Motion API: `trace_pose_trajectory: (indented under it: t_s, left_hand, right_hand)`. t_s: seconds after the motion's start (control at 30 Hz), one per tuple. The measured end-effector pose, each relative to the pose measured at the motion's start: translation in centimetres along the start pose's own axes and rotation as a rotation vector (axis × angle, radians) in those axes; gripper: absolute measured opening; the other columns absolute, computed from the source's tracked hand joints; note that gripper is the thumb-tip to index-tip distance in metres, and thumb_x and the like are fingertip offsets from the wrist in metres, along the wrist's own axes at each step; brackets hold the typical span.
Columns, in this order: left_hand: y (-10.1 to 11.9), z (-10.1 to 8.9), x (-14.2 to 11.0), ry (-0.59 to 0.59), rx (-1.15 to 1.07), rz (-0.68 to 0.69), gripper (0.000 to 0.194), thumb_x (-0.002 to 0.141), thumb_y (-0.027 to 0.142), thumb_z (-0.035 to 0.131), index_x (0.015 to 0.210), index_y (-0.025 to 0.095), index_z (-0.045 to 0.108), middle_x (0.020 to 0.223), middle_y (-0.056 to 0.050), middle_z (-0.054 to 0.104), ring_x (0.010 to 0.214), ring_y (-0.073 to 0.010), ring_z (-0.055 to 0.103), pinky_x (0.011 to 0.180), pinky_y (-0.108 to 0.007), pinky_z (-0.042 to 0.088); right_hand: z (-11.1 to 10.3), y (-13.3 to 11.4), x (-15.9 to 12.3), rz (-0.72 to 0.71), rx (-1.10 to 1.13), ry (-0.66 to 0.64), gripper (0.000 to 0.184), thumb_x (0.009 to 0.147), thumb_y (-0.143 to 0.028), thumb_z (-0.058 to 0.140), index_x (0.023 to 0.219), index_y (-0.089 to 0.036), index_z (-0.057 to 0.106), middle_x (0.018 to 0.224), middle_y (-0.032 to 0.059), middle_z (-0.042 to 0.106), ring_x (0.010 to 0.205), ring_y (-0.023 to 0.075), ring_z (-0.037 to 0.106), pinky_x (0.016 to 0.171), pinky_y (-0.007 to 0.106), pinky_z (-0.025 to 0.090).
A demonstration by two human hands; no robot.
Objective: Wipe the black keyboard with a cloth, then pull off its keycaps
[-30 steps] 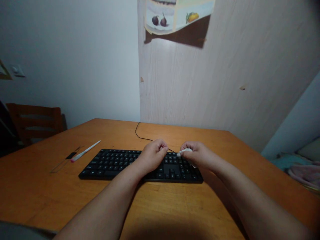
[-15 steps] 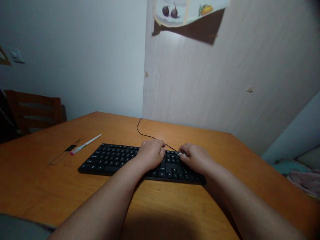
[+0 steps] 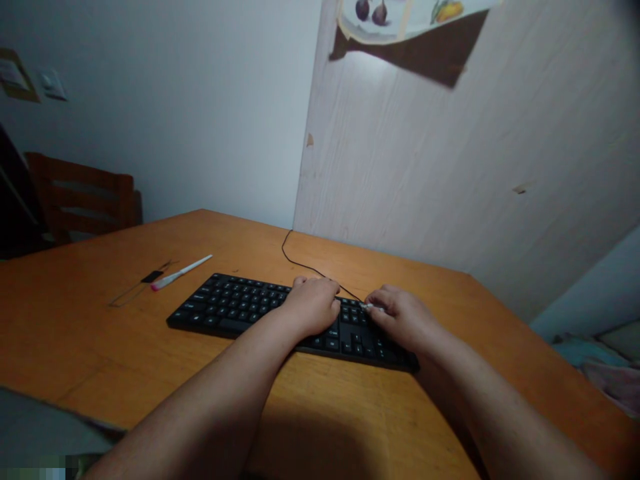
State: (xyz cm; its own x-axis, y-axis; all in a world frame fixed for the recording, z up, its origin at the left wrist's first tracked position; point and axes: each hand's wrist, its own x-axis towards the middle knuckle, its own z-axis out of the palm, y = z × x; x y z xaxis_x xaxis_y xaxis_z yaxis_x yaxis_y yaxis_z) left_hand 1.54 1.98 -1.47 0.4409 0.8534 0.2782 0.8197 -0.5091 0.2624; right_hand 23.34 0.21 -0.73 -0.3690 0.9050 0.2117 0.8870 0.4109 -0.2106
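While the left hand [image 3: 315, 305] rested palm down across the black keyboard [image 3: 245, 303], just right of its middle, the right hand [image 3: 403, 317] worked at the far edge near the right end. The right hand's thumb and fingers were closed on a small white scrap [image 3: 371, 307], of which only a little showed, held low against the keys. The left hand's fingers curved down over the far rows; whether they gripped anything could not be told, since the back of the hand hid them.

The keyboard lay flat on the orange-brown wooden worktop [image 3: 100, 333], slightly askew, its left end farther from the person than its right. From its far edge, between the two hands, a thin black cable [image 3: 300, 263] wound away to the back of the worktop. Beyond the keyboard's left end lay a slim white stick [image 3: 193, 265] with a pink end, and just beside it a small black rectangle [image 3: 152, 277] on a thin looped strand. Behind the worktop, to the left, stood a wooden chair [image 3: 90, 200], and high on the pale panel [image 3: 400, 167] hung a sheet with painted fruit [image 3: 420, 20].
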Motion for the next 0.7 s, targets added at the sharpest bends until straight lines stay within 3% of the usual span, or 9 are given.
trace_pose_trajectory:
  t_s: [0.23, 0.7]
  left_hand:
    - [0.26, -0.38, -0.17, -0.028, -0.005, 0.006, 0.024, 0.085, 0.032, 0.05, 0.096, 0.02, 0.067, 0.102, -0.012, 0.071, 0.1, -0.03, 0.061, 0.092, -0.048, 0.037]
    - [0.26, -0.31, -0.21, -0.028, -0.015, 0.002, 0.022, 0.084, 0.033, 0.052, 0.092, 0.021, 0.068, 0.099, -0.012, 0.071, 0.099, -0.0304, 0.06, 0.095, -0.051, 0.034]
  right_hand:
    - [-0.49, 0.57, 0.08, -0.136, 0.023, -0.147, 0.021, 0.091, -0.027, 0.053, 0.097, -0.023, 0.073, 0.088, 0.0062, 0.062, 0.083, 0.019, 0.056, 0.072, 0.029, 0.041]
    - [-0.8, 0.3, -0.1, -0.168, -0.045, -0.145, 0.021, 0.092, -0.027, 0.052, 0.095, -0.024, 0.073, 0.085, 0.0059, 0.06, 0.084, 0.0197, 0.055, 0.071, 0.029, 0.041]
